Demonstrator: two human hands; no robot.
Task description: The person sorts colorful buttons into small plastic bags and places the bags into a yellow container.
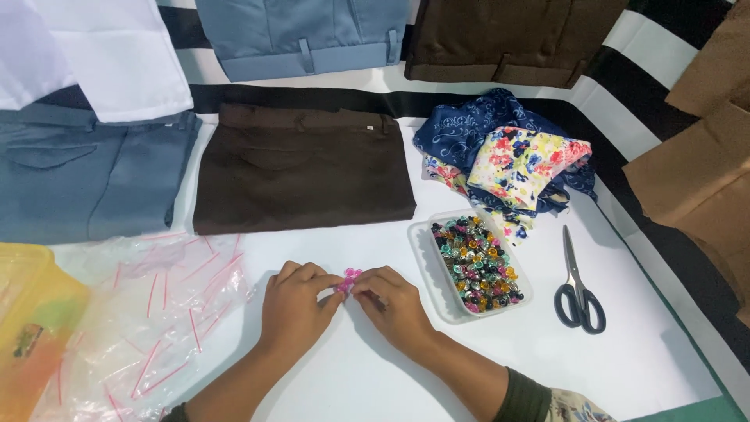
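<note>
Two bare hands, forearms mostly uncovered.
Right arm: olive cuff (525, 397) over floral-print sleeve (578, 408), near edge. Left arm: dark sleeve edge (173, 413).

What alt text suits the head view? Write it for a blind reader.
Left hand and right hand pinch a small pink flower-shaped piece over a white table, beside a clear plastic tray of coloured beads, black-handled scissors and folded brown trousers.
</note>
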